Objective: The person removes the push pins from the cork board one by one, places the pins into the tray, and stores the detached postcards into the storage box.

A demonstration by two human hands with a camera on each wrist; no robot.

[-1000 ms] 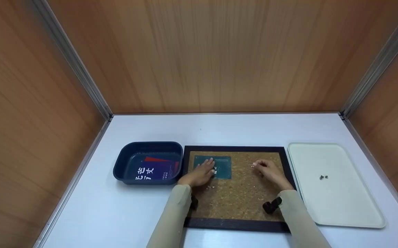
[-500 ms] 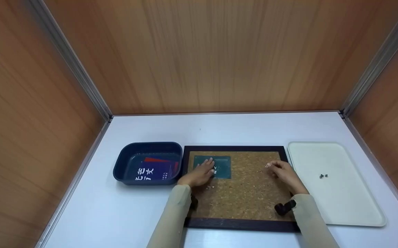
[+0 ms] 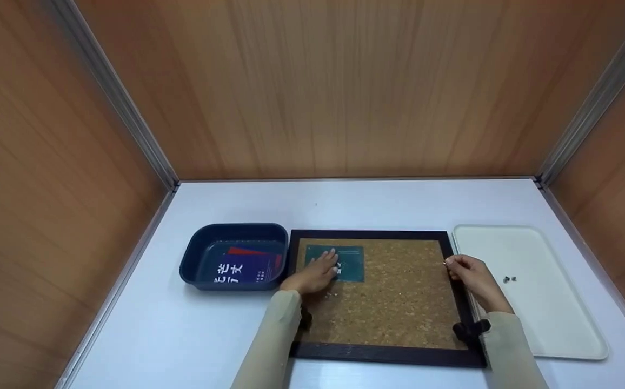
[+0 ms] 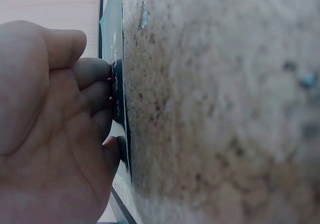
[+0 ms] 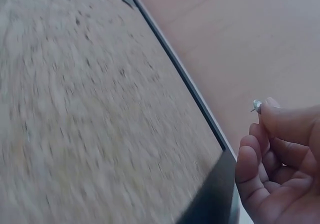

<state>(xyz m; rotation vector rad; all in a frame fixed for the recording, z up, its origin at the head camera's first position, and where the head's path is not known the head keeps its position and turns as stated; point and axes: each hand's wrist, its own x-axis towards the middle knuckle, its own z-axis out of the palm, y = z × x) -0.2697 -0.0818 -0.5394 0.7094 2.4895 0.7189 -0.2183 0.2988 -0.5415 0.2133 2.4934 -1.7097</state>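
Observation:
My left hand [image 3: 312,274] rests with extended fingers on a green card [image 3: 353,265] with white print, covering its left part. The card lies at the upper left of a cork board [image 3: 388,308] with a dark frame. In the left wrist view, the fingertips [image 4: 102,92] meet the card's surface. Over the board's right frame edge, my right hand [image 3: 474,278] pinches a thumbtack [image 5: 257,105] between thumb and index finger. Its short pin sticks out past the fingertips in the right wrist view.
A pale tray [image 3: 539,313] stands right of the board, with a few small metal tacks [image 3: 509,279] in it. On the left, a dark blue bin [image 3: 193,270] holds a purple card [image 3: 253,267] and a red card [image 3: 242,250]. Wooden walls [image 3: 345,108] enclose the white table [image 3: 237,335].
My right hand has moved right from over the cork to the board's right frame edge, with the thumbtack still pinched. The left hand has stayed on the green card.

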